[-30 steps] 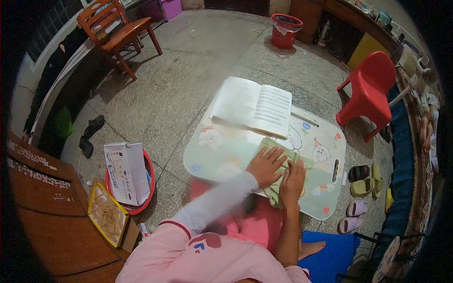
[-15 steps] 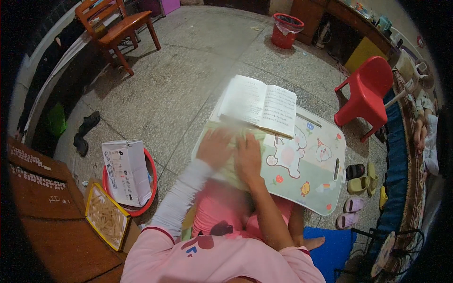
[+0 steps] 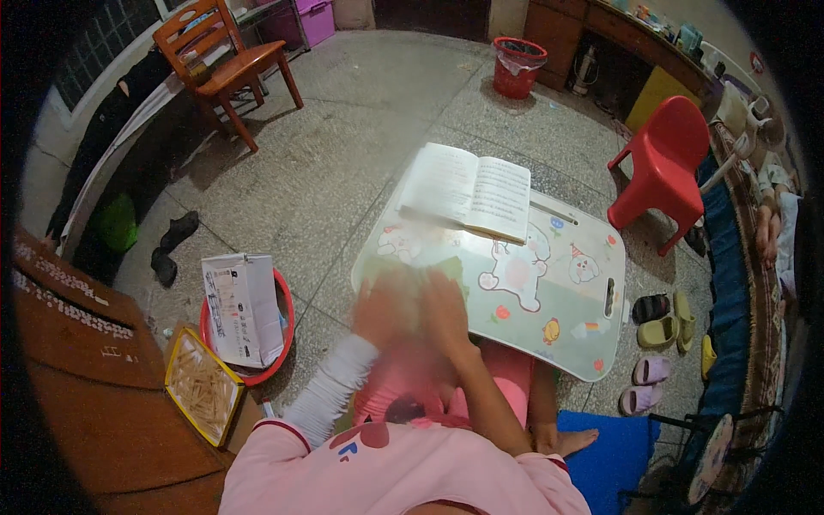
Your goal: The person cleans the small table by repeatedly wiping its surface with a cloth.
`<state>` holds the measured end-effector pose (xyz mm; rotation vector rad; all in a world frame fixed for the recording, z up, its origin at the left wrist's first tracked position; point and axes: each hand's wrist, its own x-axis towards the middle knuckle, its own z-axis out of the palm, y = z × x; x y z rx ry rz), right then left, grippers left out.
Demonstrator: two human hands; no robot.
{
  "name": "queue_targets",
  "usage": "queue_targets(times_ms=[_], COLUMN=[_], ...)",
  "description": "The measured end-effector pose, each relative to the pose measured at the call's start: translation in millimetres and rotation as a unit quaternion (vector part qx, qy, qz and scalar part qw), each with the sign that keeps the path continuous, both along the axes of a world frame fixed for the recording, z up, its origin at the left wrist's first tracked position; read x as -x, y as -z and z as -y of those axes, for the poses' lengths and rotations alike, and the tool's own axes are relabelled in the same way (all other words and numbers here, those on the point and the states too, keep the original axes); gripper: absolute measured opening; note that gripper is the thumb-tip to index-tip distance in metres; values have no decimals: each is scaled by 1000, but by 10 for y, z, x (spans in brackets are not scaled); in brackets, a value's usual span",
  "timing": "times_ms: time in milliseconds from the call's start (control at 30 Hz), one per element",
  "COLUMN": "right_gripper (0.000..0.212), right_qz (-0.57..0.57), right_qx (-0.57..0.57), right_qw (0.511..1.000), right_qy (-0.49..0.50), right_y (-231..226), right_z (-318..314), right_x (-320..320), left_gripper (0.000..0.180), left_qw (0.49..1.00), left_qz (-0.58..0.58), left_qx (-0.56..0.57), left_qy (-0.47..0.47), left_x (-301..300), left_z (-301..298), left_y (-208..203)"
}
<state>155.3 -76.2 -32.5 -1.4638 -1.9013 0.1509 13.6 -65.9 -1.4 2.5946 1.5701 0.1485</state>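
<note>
Peeking past the right grip (image 3: 444, 313), cloth (image 3: 452, 266) lies near the left grip (image 3: 386, 302); I cannot tell either's openness or hold.

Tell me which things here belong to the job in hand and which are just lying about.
Job in hand:
left hand and right hand, blurred
green cloth at the hands
low table

Just lying about:
open notebook
red chair
wooden chair
red bin
purple slippers
</note>
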Motion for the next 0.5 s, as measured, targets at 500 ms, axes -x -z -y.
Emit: queue_targets(times_ms=[500], right_gripper=[33], right_qz=[23], right_qx=[68], right_qw=[978], right_qy=[195], right_y=[121], right_z=[993], right_x=[-1502], left_gripper=[58], left_qw=[947], left_qz=[139], left_qx=[-16], left_qy=[289], left_x=[-1621], left_z=[147], left_y=[531])
